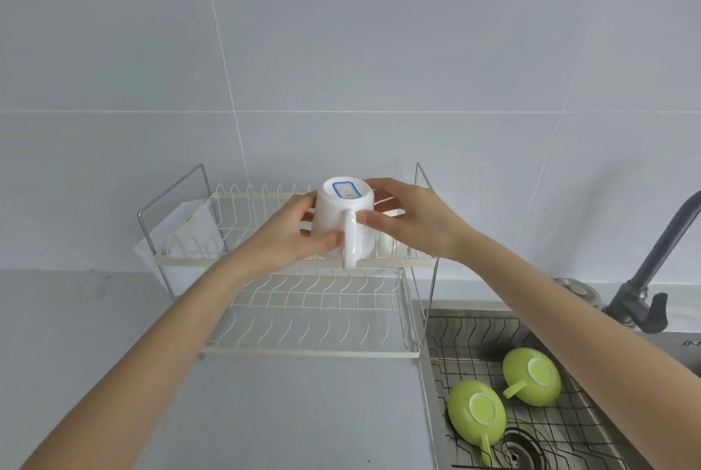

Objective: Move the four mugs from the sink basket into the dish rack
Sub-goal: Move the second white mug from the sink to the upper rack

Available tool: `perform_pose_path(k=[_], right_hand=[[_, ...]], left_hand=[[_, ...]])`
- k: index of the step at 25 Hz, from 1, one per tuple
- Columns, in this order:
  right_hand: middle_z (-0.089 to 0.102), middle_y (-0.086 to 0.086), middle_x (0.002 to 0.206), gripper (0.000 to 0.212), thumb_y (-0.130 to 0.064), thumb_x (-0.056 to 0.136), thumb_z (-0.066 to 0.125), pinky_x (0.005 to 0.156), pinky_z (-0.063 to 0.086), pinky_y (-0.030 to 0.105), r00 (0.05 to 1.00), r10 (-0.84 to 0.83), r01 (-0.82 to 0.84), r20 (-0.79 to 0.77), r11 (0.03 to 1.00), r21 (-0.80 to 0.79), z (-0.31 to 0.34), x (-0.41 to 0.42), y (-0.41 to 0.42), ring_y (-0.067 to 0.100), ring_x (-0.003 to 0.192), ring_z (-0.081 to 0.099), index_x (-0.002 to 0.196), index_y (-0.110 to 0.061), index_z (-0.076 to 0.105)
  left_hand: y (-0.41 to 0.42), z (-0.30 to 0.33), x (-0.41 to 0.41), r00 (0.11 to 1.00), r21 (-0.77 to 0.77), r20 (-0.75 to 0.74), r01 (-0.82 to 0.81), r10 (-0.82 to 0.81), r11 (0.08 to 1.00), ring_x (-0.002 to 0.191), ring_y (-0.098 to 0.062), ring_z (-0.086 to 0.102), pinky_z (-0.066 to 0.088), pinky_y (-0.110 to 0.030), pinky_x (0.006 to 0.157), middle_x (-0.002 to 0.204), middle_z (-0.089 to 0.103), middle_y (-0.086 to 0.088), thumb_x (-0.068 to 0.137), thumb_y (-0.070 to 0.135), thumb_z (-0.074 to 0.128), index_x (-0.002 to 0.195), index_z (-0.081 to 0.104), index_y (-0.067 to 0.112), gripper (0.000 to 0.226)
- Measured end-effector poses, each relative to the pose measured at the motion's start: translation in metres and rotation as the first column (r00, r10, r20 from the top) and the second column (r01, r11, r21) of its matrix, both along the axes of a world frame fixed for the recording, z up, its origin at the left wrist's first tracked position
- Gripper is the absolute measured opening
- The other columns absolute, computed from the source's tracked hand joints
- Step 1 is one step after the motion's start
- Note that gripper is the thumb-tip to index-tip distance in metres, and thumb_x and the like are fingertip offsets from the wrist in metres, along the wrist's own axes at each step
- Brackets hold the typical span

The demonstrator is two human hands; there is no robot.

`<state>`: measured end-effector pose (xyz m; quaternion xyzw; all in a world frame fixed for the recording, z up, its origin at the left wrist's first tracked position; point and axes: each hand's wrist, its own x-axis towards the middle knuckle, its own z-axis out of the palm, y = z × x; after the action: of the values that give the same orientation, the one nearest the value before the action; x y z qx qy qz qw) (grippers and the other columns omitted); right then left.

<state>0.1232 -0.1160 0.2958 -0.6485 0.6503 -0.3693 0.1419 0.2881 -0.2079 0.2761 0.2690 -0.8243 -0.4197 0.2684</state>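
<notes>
A white mug (341, 219) is held upside down over the upper tier of the white two-tier dish rack (303, 348); its handle faces me and a blue label shows on its base. My left hand (292, 238) grips its left side and my right hand (409, 223) grips its right side. Another white object behind my right hand on the upper tier is mostly hidden. Two green mugs (478, 412) (533, 374) lie upside down in the wire sink basket (474, 333) at the lower right.
A grey faucet (652, 272) rises at the right behind the sink. A drain (519, 448) shows under the basket. The grey counter (95, 355) spreads to the left and in front of the rack. A tiled wall stands behind.
</notes>
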Motion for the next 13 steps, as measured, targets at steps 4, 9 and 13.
perform_pose_path(k=[4,9,13], right_hand=[[0.060,0.002,0.125,0.049,-0.030,0.086,0.059,0.081,0.044,0.013,0.999,0.009,-0.009,-0.049,1.000,-0.001,0.016,0.011,-0.040,0.011,0.101,0.058,0.132,-0.016,0.047],[0.058,0.004,0.127,0.049,-0.029,0.086,0.060,0.087,0.040,0.018,0.997,0.017,-0.012,-0.076,0.998,0.067,0.017,0.021,-0.090,0.018,0.107,0.062,0.131,-0.014,0.048],[0.059,0.004,0.127,0.048,-0.027,0.086,0.061,0.088,0.042,0.021,0.996,0.018,-0.005,-0.083,0.989,0.148,0.001,0.023,-0.124,0.019,0.108,0.062,0.129,-0.012,0.048]], left_hand=[[-0.040,0.016,0.008,0.999,-0.045,0.037,-0.036,0.037,0.998,0.093,0.006,0.050,0.041,-0.011,0.069,0.115,0.051,0.009,0.068,0.034,0.066,0.108,0.043,0.032,0.045],[-0.090,0.014,0.019,0.990,-0.023,0.129,-0.052,0.054,0.998,0.094,0.002,0.054,0.040,-0.012,0.075,0.101,0.057,0.021,0.059,0.046,0.069,0.116,0.049,0.029,0.063],[-0.126,-0.004,0.018,0.980,0.001,0.189,-0.064,0.063,0.998,0.101,-0.011,0.054,0.043,-0.018,0.077,0.110,0.057,0.011,0.071,0.032,0.073,0.123,0.047,0.022,0.060]])
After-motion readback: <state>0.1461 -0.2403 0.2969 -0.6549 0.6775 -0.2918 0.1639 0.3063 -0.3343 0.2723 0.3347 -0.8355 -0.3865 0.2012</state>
